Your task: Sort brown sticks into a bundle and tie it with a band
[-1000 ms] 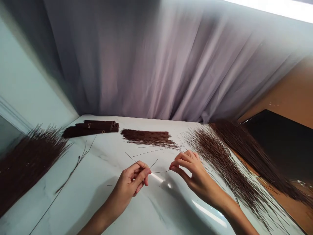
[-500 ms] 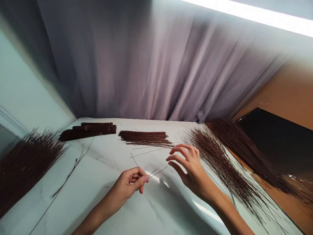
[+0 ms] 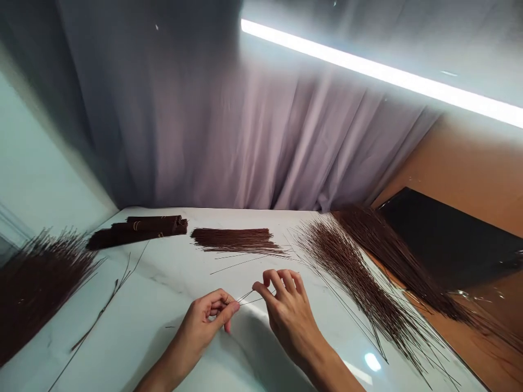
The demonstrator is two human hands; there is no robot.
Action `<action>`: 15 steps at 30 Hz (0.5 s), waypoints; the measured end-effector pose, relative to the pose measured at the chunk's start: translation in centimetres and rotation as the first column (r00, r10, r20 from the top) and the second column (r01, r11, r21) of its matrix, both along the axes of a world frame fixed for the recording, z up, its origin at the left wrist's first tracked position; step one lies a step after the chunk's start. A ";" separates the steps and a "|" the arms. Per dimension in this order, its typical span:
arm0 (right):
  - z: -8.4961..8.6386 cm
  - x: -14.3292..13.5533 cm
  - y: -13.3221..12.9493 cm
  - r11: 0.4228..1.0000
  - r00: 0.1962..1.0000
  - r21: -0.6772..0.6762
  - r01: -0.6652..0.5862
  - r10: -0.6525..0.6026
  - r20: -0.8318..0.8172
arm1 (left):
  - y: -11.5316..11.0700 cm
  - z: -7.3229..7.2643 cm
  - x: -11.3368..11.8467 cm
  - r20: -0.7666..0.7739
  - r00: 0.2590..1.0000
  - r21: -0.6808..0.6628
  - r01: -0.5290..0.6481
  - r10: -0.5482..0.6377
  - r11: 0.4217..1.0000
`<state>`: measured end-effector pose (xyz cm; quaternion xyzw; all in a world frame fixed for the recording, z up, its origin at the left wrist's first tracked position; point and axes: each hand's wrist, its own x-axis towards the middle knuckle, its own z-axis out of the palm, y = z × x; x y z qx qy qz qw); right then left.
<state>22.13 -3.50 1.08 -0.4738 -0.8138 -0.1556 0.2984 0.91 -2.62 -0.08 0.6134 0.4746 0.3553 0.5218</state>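
Note:
Thin dark brown strands (image 3: 245, 297) stretch between my two hands above the white table; whether they are wire or plant fibre I cannot tell. My left hand (image 3: 210, 316) pinches them between thumb and forefinger, its other fingers curled. Close by on the right, my right hand (image 3: 288, 305) has thumb and forefinger closed on the strands' other end, palm turned down. Behind the hands lies a neat flat row of similar strands (image 3: 232, 239), with a few loose ones in front of it.
Tied brown rolls (image 3: 151, 226) lie at the back left. Loose strand piles sit at the left (image 3: 44, 283) and right (image 3: 355, 267), with another pile (image 3: 392, 250) beyond the right one. A knotted strand (image 3: 104, 307) lies left of my hands. A grey curtain (image 3: 196, 136) hangs behind the white table (image 3: 163, 288).
My right hand has moved down and left toward my left hand, its fingers closing on the strands. The crossed strand end that stood up now lies toward the right hand. The view has tilted up.

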 end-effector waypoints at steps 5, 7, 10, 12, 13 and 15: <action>-0.5 -0.8 -2.7 1.000 0.888 0.018 -0.010 0.017 -0.459 | -0.1 -0.5 -0.4 0.068 0.998 -0.066 0.008 -0.003 0.998; -1.5 -1.8 -4.0 0.985 0.688 -0.168 -0.024 -0.105 -0.718 | -0.3 -0.6 -0.1 0.125 0.992 -0.135 0.035 -0.018 0.990; -3.2 -3.6 -4.6 0.853 0.423 -0.429 -0.296 -0.285 -0.860 | -0.7 -1.1 1.4 0.210 0.974 -0.179 0.120 -0.082 0.977; -3.7 -4.1 -4.2 0.794 0.357 -0.413 -0.445 -0.266 -0.896 | -1.1 -1.6 2.8 0.266 0.954 -0.191 0.191 -0.136 0.963; -3.6 -4.0 -3.8 0.787 0.338 -0.393 -0.476 -0.249 -0.908 | -1.3 -1.8 3.5 0.290 0.944 -0.196 0.219 -0.156 0.956; -3.0 -2.7 -2.8 0.808 0.278 -0.367 -0.462 -0.261 -0.925 | -1.6 -2.2 4.7 0.305 0.936 -0.202 0.246 -0.178 0.948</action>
